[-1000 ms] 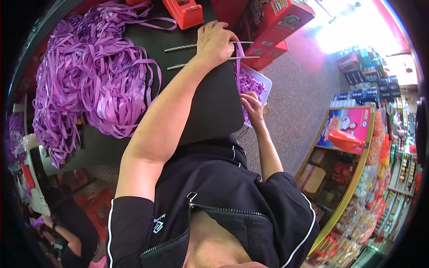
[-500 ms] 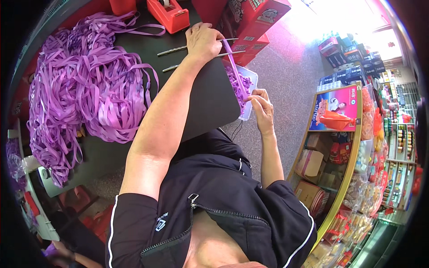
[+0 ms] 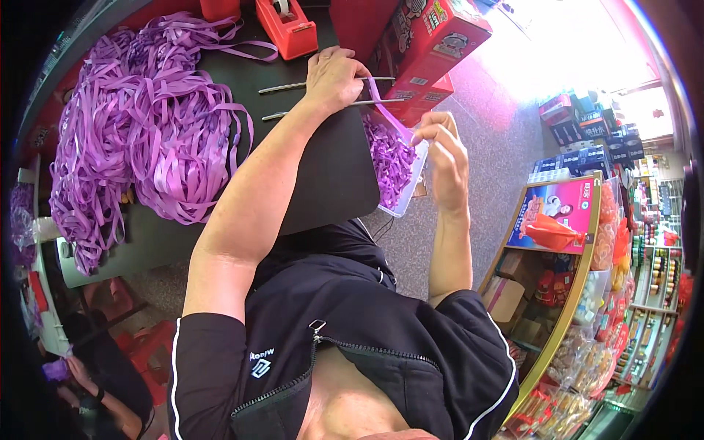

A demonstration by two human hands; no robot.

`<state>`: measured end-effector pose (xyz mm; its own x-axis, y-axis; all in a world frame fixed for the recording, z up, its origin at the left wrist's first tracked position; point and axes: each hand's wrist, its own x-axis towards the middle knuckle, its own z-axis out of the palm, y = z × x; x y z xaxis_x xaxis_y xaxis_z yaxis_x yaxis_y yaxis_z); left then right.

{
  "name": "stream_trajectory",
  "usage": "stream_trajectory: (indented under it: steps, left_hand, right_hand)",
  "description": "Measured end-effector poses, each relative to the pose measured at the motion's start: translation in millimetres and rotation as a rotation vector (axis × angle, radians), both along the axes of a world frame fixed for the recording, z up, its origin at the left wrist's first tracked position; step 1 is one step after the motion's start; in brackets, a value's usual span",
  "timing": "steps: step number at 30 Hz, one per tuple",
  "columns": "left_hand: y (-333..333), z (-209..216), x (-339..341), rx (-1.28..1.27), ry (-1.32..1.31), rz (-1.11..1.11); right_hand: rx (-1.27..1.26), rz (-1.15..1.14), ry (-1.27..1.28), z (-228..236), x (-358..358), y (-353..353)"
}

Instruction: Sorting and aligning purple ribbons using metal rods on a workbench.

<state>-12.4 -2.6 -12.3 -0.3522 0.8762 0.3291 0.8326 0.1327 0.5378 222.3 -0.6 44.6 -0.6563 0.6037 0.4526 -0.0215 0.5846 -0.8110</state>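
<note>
My left hand (image 3: 335, 79) bends over two thin metal rods at the table's far right edge, its fingers closed on a purple ribbon (image 3: 386, 112). From there the ribbon slants down to my right hand (image 3: 446, 158), which pinches its other part between thumb and fingers. One rod (image 3: 282, 87) looks twisted; the second rod (image 3: 276, 116) lies nearer me, and both stick out past the edge. Below the ribbon, a white plastic bin (image 3: 397, 210) holds many short purple pieces (image 3: 389, 163). A large heap of purple ribbon (image 3: 176, 147) covers the table's left part.
A red tape dispenser (image 3: 287, 28) stands at the back of the dark table (image 3: 323, 191). Red cartons (image 3: 440, 40) are stacked beyond the bin. Over on the right is a display case (image 3: 554, 279) with packaged goods. Another person's hand (image 3: 81, 374) shows at lower left.
My right hand has risen toward my left, and the stretch of ribbon between them looks shorter. My left hand keeps its place at the rods. The view has shifted slightly.
</note>
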Motion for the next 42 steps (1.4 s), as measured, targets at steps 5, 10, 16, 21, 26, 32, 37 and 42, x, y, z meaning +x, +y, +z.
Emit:
stream_trajectory:
  steps: [5, 10, 16, 21, 26, 32, 37, 42]
  left_hand:
    - [2, 3, 5, 0.003, -0.002, -0.002]
    - [2, 1, 3, 0.059, -0.012, 0.011]
    - [1, 7, 6, 0.022, -0.037, 0.012]
    - [-1, 2, 3, 0.060, -0.041, 0.033]
    - [3, 3, 5, 0.073, -0.052, 0.041]
    - [4, 3, 8, 0.164, -0.067, 0.034]
    - [1, 2, 6, 0.072, 0.010, 0.028]
    - [2, -1, 6, 0.058, 0.028, 0.012]
  right_hand:
    - [-0.220, 0.219, 0.244, 4, -34, 46]
    - [-0.223, 0.313, 0.212, 12, -86, 98]
    - [-0.370, 0.262, 0.004, -30, -126, 158]
    - [-0.468, 0.380, 0.038, -69, -139, 167]
    - [-0.703, 0.288, -0.120, -95, -132, 167]
    - [-0.465, 0.221, -0.260, -129, -108, 152]
    - [-0.481, 0.148, -0.247, -130, -62, 99]
    - [-0.637, 0.082, -0.141, -96, -33, 45]
